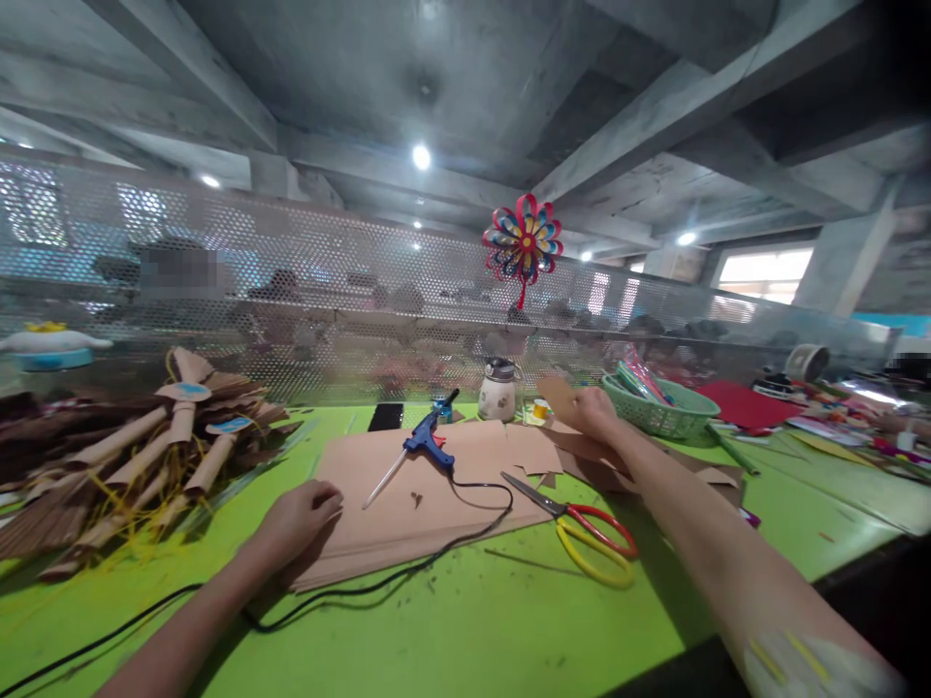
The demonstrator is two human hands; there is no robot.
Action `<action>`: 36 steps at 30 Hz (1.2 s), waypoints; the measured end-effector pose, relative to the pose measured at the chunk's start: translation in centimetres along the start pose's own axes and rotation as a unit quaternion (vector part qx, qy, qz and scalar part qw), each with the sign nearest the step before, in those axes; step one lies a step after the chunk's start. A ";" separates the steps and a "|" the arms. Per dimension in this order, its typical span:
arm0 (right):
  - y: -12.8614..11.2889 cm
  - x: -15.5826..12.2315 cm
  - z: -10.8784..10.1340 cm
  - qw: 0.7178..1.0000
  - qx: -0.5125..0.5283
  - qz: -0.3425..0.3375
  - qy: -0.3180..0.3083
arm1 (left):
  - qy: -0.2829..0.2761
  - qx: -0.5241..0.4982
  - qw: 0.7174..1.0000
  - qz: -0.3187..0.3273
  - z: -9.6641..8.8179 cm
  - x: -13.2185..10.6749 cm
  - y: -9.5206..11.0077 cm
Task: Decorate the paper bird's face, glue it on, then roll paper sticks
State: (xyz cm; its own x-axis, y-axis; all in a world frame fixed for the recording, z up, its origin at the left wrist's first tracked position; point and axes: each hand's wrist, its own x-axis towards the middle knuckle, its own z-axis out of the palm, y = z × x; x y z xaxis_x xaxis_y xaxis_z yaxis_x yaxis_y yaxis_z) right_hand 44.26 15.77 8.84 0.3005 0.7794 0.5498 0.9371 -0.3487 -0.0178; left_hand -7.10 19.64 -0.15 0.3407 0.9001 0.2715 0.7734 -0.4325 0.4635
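A brown piece [557,397] is held in the right hand [594,412], beyond the gun [429,439] and to its right — clamped, it appears, between thumb and fingers. The left hand [302,523] is rested to the near left of the gun, at the edge of the brown sheets [385,533]; its fingers are curled, and whether anything is pinched in them cannot be told.

The piece is judged to be light and rather stiff, like thin card: not slippery, but easily creased by a hard squeeze. It is best taken flat, by an edge or a corner.

The sheets are spread under the gun and are partly weighted by it. Each is judged to be light and bendable, and likely to be slid over its neighbour. A hold is best taken at the free edge to the gun's near left, where layers are shown.

The scissors [582,528] are laid to the gun's near right, blades turned towards it; more weight is expected in them, and they are best lifted by the handles. By the cord [378,586], run from the gun to its near left, a moving sheet might be snagged.
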 end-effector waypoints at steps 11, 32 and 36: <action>-0.5 2.4 -6.2 0.995 -0.007 0.009 0.103 | 0.005 0.004 1.000 -0.017 0.0 0.1 -0.1; -15.3 -12.6 -16.0 0.869 0.044 -0.438 0.224 | 0.057 -0.273 0.960 0.033 -2.9 -2.1 6.7; -19.1 -16.6 -13.8 0.856 0.047 -0.484 0.176 | -0.141 -0.506 0.838 0.150 -2.0 -4.6 11.5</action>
State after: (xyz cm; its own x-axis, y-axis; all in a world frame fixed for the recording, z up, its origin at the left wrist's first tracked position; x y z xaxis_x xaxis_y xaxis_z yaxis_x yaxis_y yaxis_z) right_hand 18.89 2.36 11.55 -0.6811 0.4683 0.5628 0.7321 0.4273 0.5305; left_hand -0.80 10.44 5.65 0.6610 0.6582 0.3604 -0.1705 -0.3360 0.9263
